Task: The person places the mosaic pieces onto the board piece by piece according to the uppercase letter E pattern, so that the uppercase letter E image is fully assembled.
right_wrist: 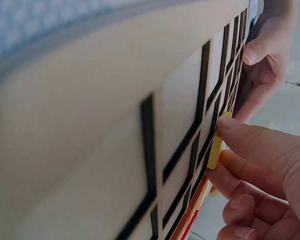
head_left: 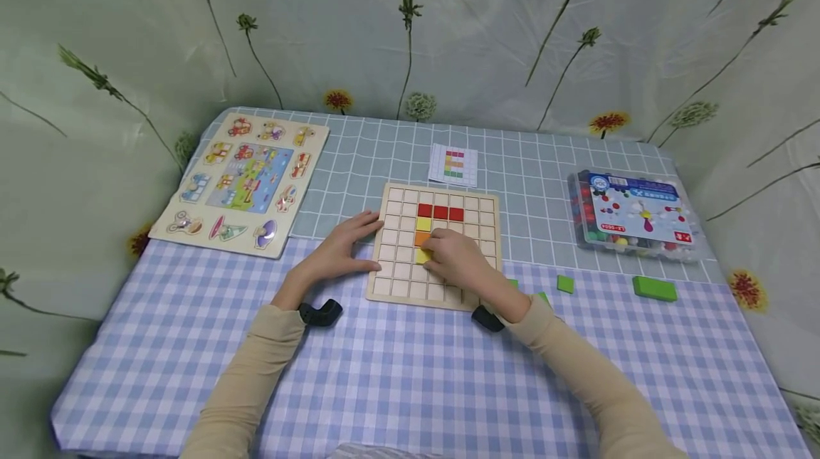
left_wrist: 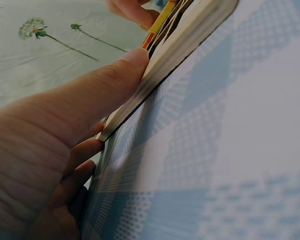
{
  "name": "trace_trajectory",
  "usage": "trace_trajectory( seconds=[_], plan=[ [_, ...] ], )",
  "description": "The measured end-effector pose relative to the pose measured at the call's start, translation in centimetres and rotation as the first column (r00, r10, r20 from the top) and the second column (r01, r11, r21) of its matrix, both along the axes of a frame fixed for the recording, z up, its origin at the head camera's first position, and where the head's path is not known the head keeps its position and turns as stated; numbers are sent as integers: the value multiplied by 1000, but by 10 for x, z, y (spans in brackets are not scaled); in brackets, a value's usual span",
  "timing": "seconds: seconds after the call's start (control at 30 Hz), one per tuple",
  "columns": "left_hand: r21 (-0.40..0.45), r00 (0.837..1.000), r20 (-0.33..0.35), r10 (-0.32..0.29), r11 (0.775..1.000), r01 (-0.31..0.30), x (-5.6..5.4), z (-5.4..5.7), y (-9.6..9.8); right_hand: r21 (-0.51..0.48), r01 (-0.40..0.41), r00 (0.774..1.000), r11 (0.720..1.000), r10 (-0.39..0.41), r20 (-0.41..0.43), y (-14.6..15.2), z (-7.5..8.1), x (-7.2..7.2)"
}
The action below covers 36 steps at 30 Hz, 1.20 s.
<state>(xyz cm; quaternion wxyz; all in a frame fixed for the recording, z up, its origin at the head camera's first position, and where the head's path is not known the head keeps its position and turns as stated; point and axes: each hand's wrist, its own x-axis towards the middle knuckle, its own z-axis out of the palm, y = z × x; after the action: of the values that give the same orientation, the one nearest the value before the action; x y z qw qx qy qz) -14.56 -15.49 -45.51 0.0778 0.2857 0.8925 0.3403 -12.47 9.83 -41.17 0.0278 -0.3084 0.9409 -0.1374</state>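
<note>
A wooden grid board (head_left: 398,280) lies mid-table, with a row of red tiles (head_left: 440,212) near its top. Below the left red tile come a yellow tile (head_left: 424,224) and an orange tile (head_left: 421,239) in the same column. My right hand (head_left: 458,256) pinches another yellow tile (right_wrist: 216,150) between thumb and fingers at the board's surface, just under the orange one. On the board's left edge rests my left hand (head_left: 336,249), thumb (left_wrist: 125,67) and fingers spread along the wooden rim.
A printed pattern card (head_left: 453,165) lies behind the board. To the left is a wooden picture puzzle (head_left: 282,135); at right, a clear box of colored parts (head_left: 634,215). A green tile (head_left: 565,284) and a green block (head_left: 655,289) lie right of the board.
</note>
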Motion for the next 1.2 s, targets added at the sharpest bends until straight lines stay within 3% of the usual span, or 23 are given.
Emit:
trace_trajectory(
  seconds=[0.57,0.83,1.2],
  plan=[
    [8,1000,11,-9,1000,9,1,-1,1,-10,5,1000,1000,-5,-19,-1,-1,2],
    [-11,1000,15,-1,1000,1,1,-2,0,-63,20,996,998,-26,-85,24,2,12],
    [-2,1000,-12,-7,1000,7,0,-2,-1,-78,85,992,993,-92,-83,67,-1,26]
  ],
)
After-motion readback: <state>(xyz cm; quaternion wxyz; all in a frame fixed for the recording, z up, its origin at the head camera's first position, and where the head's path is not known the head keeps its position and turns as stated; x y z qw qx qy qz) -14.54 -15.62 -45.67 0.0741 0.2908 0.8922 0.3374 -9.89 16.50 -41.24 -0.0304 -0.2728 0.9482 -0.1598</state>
